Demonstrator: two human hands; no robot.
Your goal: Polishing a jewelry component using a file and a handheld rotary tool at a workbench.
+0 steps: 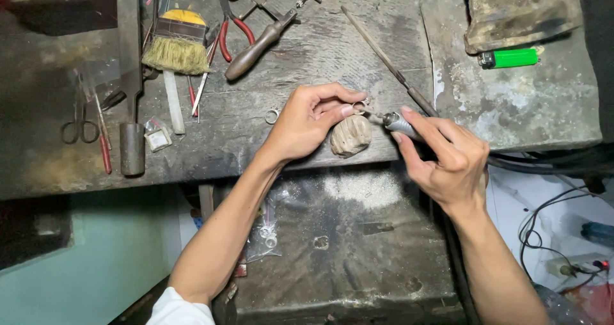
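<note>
Ring (362, 103) pinched in left hand (306, 121) fingers over wooden peg (350, 135), right hand (446, 155) fingers closed round rotary handpiece (398, 123) — tip touching it.

Green lighter (511, 58), red-handled pliers (233, 34), yellow-topped brush (177, 40).

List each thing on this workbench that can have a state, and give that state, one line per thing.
left hand: pinching a small ring
small ring: held over the wooden peg
right hand: gripping the rotary handpiece
rotary handpiece: tip at the ring
wooden peg: worn, jutting from the bench edge
scissors: lying flat
red-handled pliers: lying flat
brush: lying flat
green lighter: lying on its side
</note>
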